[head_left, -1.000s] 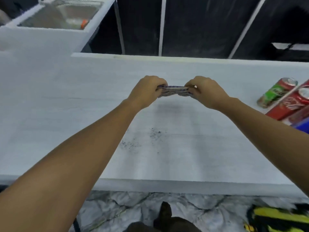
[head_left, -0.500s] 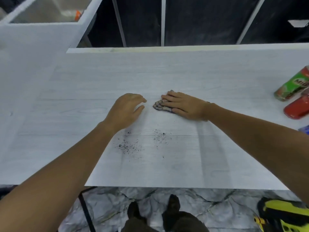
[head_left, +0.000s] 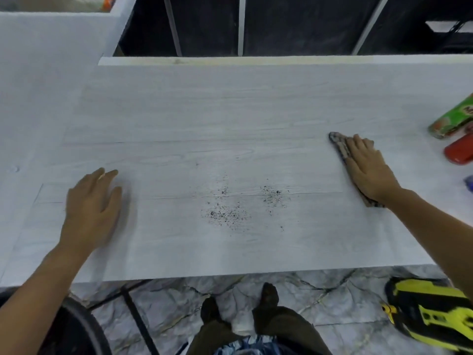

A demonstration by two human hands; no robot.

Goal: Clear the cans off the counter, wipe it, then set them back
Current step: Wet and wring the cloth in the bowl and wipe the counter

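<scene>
At the bottom of the frame the person's shoes (head_left: pixel 266 298) stand on a marbled floor (head_left: pixel 179 303), with a yellow-and-black tool (head_left: pixel 430 311) at the lower right. Above them runs the near edge of the pale desk (head_left: pixel 230 98). A scatter of dark crumbs (head_left: pixel 230 213) lies at mid-frame, not yet wiped. The left hand (head_left: pixel 89 211), at mid-left, rests flat on the desk with fingers relaxed, grasping nothing. The right hand (head_left: pixel 366 170), at mid-right, presses flat on a patterned cloth (head_left: pixel 339 146), fingers straight over it rather than curled. The cloth looks soft and limp, so a flat palm should drag it well; for lifting, pinch it at a bunched edge. At the right edge lie the cans: a green can (head_left: pixel 453 121), a red can (head_left: pixel 460 152) and a sliver of a blue can (head_left: pixel 469 183), cut by the frame. They look light, smooth and liable to roll; best taken round the middle.
</scene>
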